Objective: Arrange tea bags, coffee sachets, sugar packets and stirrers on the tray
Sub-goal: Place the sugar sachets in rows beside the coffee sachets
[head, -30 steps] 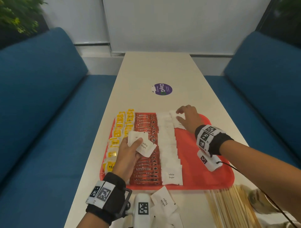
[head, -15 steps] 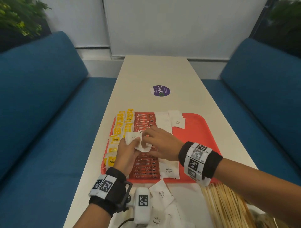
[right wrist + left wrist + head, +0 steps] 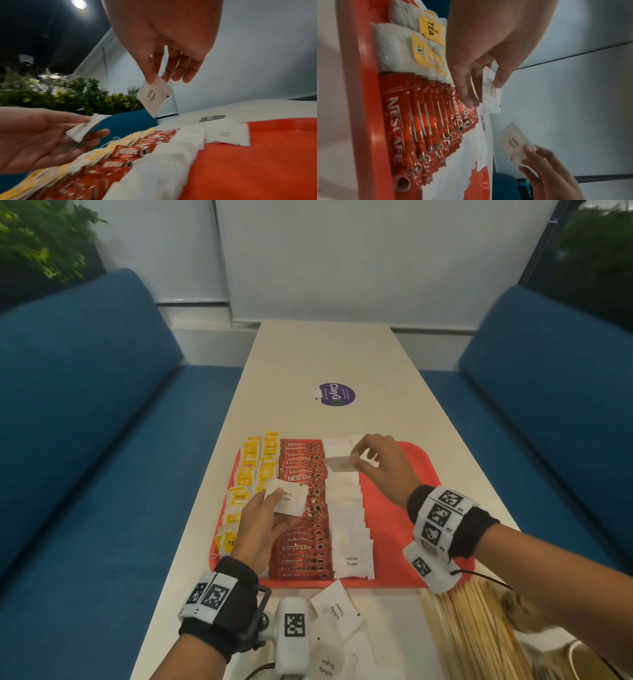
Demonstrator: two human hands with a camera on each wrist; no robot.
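A red tray (image 3: 404, 508) holds yellow tea bags (image 3: 251, 470) on the left, a row of red coffee sachets (image 3: 301, 522) and a row of white sugar packets (image 3: 347, 518). My left hand (image 3: 263, 522) holds a white sugar packet (image 3: 289, 496) above the coffee row, pinched between thumb and fingers (image 3: 491, 89). My right hand (image 3: 380, 467) pinches another sugar packet (image 3: 339, 463) above the far end of the sugar row; it hangs from thumb and forefinger (image 3: 154, 94). A second short row of sugar packets (image 3: 226, 134) lies at the tray's far edge.
Loose sugar packets (image 3: 337, 609) lie on the table in front of the tray. A bundle of wooden stirrers (image 3: 472, 631) lies at the near right. A purple round sticker (image 3: 335, 394) marks the table beyond the tray. Blue sofas flank the table.
My right hand took one sugar packet from the left hand's stack and carried it right and away, toward the far end of the sugar row. The left hand stayed over the coffee sachets.
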